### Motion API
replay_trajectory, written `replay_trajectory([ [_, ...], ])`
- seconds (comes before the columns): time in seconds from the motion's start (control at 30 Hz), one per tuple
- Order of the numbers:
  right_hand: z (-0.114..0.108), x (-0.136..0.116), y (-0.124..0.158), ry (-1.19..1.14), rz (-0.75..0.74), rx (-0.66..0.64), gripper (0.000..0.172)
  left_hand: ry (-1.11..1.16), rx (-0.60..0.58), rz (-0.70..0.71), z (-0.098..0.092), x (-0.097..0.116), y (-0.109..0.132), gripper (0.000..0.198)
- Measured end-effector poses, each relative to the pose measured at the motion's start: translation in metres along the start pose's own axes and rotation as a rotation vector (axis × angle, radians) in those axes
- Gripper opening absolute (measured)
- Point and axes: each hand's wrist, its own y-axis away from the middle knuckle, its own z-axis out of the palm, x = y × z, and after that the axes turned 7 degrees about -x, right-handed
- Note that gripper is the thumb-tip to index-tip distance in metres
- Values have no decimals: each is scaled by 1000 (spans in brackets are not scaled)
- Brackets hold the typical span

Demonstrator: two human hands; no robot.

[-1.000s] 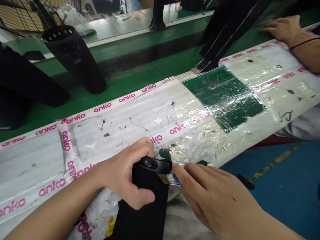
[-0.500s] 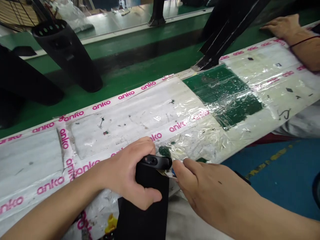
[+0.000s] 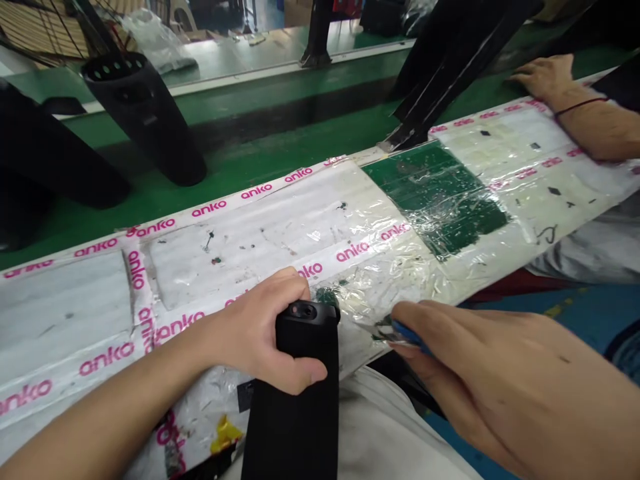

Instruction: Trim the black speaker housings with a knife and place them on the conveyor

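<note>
My left hand (image 3: 260, 337) is wrapped round the top of a black plastic column part (image 3: 297, 400) that stands against the near edge of the taped bench (image 3: 280, 227). My right hand (image 3: 500, 380) is closed on a small blue-handled tool (image 3: 395, 331), its metal tip pointing left, a short gap from the black part's top. The tool's handle is mostly hidden by my fingers.
The bench is covered in white sheet, clear film and pink "anko" tape, with a green patch (image 3: 440, 193). Beyond it runs a green conveyor (image 3: 260, 147) carrying a black conical housing (image 3: 145, 120) and other black parts. Another person's hand (image 3: 545, 77) rests at the far right.
My right hand has drawn back to the right, taking the blue-handled tool away from the top of the black part. My left hand has kept its grip.
</note>
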Motion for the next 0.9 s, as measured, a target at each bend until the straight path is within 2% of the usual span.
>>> replay_trajectory([
  [0.17, 22, -10, -1, -22, -10, -111, 20, -13, 17, -32, 2, 4, -2, 50],
  [0.27, 30, -11, -4, -18, -21, -122, 19, -14, 13, -40, 2, 5, -2, 48],
  [0.57, 31, -11, -8, -14, -31, -171, 27, 11, 14, -44, 2, 4, -2, 50],
  [0.8, 33, -18, -11, 64, 31, -155, 54, -2, 5, -22, 1, 11, -4, 46],
  [0.9, 33, -17, -14, 17, 37, -222, 46, -15, -3, -27, 1, 15, -6, 46],
])
